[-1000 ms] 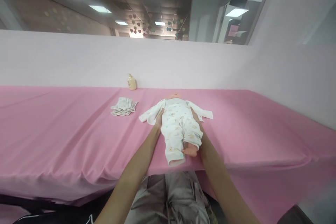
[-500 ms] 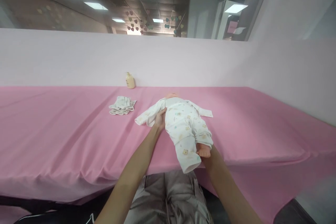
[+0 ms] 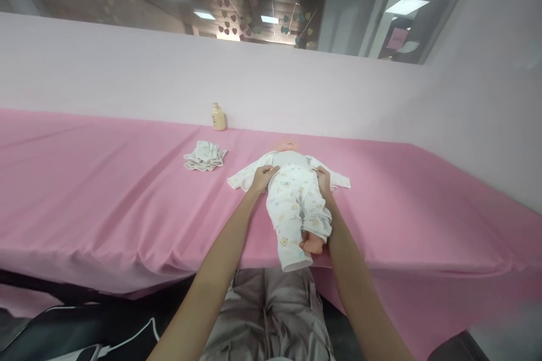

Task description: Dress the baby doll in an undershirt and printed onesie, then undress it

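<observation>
Both forearms (image 3: pixel 222 254) stretch forward beside the baby doll (image 3: pixel 313 244), which lies on the pink-covered desk (image 3: pixel 423 208), feet nearest. At the waist, left hand (image 3: pixel 264 176) and right hand (image 3: pixel 324 178) pinch the printed trousers (image 3: pixel 292 197) from both sides.

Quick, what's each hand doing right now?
Left hand: closed, holding the patterned pants at the waist.
Right hand: closed, holding their other side.

A clothed doll (image 3: pixel 292 194) on a pink-draped table (image 3: pixel 406 208) suggests a childcare training room.
</observation>
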A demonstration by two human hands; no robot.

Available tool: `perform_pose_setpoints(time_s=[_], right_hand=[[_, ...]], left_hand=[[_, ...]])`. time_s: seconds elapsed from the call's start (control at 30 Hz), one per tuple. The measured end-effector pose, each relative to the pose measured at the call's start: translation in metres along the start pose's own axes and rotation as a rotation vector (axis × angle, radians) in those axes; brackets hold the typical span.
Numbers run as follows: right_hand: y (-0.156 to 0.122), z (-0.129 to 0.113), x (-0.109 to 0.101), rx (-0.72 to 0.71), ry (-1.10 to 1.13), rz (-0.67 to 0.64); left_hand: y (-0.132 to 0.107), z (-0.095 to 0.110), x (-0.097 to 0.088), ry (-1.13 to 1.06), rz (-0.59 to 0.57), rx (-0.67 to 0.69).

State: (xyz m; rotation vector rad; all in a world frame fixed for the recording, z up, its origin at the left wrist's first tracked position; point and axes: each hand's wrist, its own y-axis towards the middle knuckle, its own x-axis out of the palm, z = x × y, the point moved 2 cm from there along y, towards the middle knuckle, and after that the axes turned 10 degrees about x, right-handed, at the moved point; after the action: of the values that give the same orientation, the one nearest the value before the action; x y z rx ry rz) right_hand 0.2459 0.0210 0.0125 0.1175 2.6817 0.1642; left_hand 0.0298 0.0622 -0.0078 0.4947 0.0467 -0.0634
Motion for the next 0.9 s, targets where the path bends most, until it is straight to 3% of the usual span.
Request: perform_pose_setpoints(time_s=[0.1,0.23,0.47,0.53,0.67,0.8,0.9], right_hand=[[0.020,0.013,0.005,0.011,0.150,0.133],[0.030,0.024,0.007,-0.024,0.333,0.111],[0.041,0.021,-0.004,-0.015,-0.059,0.274],[0.048,0.019,-0.005,0.038,-0.148,0.314],[0.059,0.021,-0.002,0.204,-0.156,0.406],[0.060,0.032,0.006,0.333,-0.109,0.508],[0.056,0.038,0.010,0.365,-0.047,0.545]], left_hand=[[0.001,0.012,-0.009,0.203,-0.070,0.155],[0.002,0.021,-0.012,0.361,-0.188,0.301],[0.020,0.014,0.005,0.627,-0.258,0.330],[0.032,0.008,0.006,0.556,-0.234,0.268],[0.049,-0.017,0.004,0.203,-0.103,0.026],[0.044,-0.042,0.007,0.017,-0.073,-0.111],[0.033,-0.050,0.009,-0.316,-0.039,-0.213]])
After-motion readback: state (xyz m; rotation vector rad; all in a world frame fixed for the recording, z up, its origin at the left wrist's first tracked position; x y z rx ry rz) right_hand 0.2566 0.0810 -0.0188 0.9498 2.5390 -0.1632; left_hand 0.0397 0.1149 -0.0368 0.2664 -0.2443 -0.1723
